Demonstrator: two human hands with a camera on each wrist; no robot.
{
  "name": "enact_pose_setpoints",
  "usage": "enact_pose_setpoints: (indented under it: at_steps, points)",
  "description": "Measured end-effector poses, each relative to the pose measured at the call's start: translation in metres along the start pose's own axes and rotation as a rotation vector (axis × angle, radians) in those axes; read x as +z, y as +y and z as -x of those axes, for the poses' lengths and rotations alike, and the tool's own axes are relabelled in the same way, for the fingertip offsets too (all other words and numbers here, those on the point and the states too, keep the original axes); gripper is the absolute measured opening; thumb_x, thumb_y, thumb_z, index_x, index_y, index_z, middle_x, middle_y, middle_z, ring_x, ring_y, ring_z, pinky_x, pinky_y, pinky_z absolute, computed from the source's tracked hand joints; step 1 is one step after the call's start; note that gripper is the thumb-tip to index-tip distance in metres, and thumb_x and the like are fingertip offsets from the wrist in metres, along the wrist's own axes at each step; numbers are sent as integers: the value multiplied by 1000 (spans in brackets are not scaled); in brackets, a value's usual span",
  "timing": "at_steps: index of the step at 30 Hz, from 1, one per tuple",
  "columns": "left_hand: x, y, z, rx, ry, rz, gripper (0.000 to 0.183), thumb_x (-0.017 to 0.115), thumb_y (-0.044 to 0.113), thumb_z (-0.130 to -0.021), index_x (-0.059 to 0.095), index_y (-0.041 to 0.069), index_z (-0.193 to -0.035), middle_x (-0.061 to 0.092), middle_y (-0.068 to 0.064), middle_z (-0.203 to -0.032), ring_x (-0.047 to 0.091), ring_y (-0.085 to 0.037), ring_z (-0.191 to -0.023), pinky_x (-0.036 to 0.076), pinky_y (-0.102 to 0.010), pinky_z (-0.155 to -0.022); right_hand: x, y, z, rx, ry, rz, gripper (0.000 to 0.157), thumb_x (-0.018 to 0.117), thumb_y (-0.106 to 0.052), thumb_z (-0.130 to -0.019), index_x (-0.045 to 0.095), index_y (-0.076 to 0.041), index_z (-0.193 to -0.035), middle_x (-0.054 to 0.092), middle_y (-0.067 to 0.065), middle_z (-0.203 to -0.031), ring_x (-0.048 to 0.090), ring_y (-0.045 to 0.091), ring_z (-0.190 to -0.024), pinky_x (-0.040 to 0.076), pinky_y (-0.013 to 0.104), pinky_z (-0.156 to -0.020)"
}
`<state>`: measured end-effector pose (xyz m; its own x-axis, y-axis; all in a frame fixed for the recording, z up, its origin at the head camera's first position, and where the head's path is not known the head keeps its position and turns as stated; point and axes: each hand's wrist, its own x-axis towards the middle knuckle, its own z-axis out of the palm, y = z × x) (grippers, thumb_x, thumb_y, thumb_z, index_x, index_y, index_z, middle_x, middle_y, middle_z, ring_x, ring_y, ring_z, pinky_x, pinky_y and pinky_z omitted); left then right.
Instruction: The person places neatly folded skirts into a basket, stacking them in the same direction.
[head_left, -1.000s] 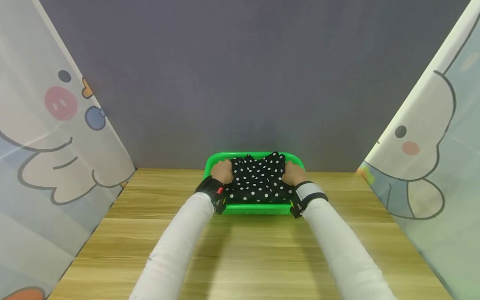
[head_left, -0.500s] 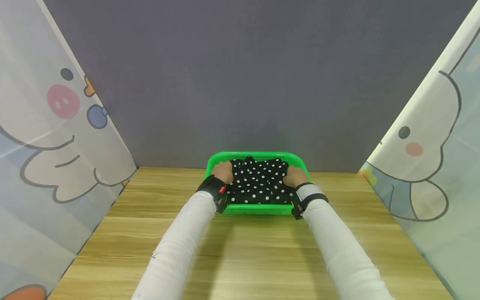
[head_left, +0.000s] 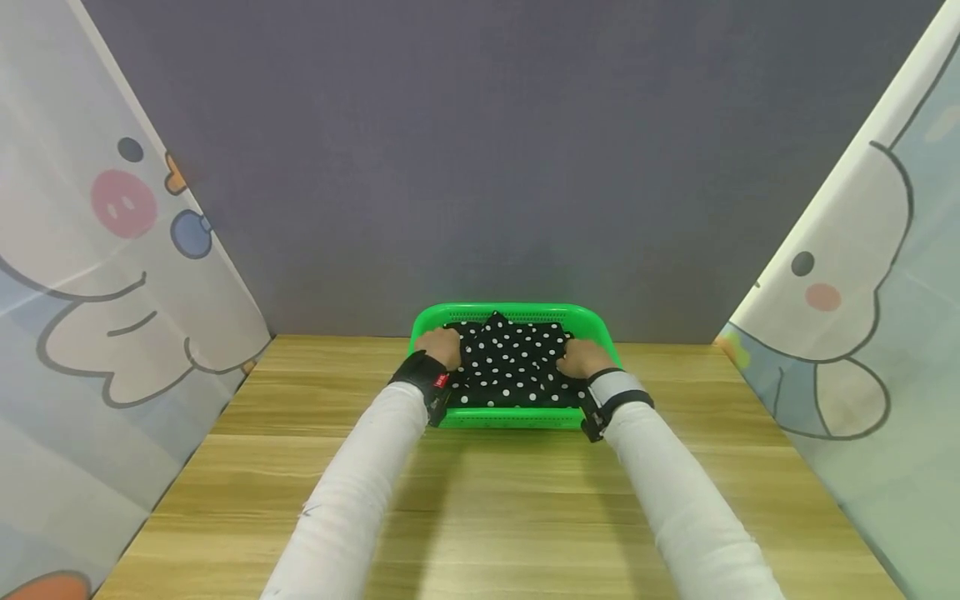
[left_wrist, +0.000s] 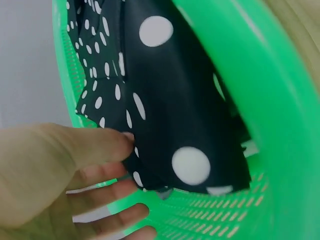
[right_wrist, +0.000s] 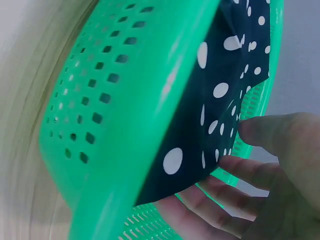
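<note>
A black cloth [head_left: 514, 362] with white polka dots lies spread in a green plastic basket [head_left: 517, 418]. My left hand [head_left: 440, 347] is at the cloth's left edge; in the left wrist view its thumb overlaps the edge, and its fingers [left_wrist: 107, 195] reach out fairly straight beside it. At the opposite edge is my right hand [head_left: 585, 358]. In the right wrist view, its thumb [right_wrist: 260, 132] stands apart from the fingers, whose tips touch the edge of the cloth, some partly hidden under it. Both hands are inside the basket's rim.
The basket stands on a wood-grain table [head_left: 517, 517], close against a dark grey panel [head_left: 495, 167] at the back. Cartoon-printed sheets [head_left: 112, 275] flank the table on both sides. Straps with small devices [head_left: 615, 392] sit on both wrists.
The cloth's raised right rear corner has dropped and the cloth lies flatter in the basket. Both hands have shifted slightly to the left, and more of the cloth's left rear corner shows.
</note>
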<state>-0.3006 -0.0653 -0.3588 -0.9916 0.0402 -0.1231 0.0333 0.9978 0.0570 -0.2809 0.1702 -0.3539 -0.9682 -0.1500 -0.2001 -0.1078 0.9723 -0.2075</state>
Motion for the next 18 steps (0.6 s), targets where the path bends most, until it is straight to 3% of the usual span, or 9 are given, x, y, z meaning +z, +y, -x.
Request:
enact_pose_setpoints:
  at_steps: [3,7,11,15,18]
  points:
    - [-1,-3,3,30,-27,-17,31,59,19,-78,60,6,-106,61,-11,-102,58,-31,-88,48,-41,-66,2,0,2,-10,-16,-8,44,45,-23,-87,46,10,-117,52,24,-112,52,33,-98,41,44,-84]
    - [-6,-8,12,90,-45,-4,32,58,22,-80,59,6,-108,61,-10,-100,58,-28,-86,48,-40,-66,4,-1,9,-45,-6,-22,49,44,-25,-89,38,6,-126,39,28,-126,40,40,-113,35,48,-91]
    - [-6,-16,24,155,-37,-6,35,57,25,-81,56,7,-111,57,-7,-108,55,-28,-95,46,-40,-76,9,-4,22,-113,43,36,53,45,-31,-88,35,0,-131,31,27,-132,36,45,-114,37,53,-86]
    - [-3,-21,36,242,-28,-34,52,54,30,-84,40,7,-129,39,-10,-133,35,-34,-120,32,-48,-95,17,-5,35,-159,89,92,57,45,-39,-87,33,-8,-134,28,21,-136,31,44,-118,31,61,-86]
    - [-1,-23,45,298,-13,-32,61,50,35,-86,28,8,-136,25,-10,-141,22,-36,-127,23,-52,-98,22,-4,43,-185,120,98,62,43,-46,-86,29,-13,-136,24,17,-139,25,42,-123,23,65,-89]
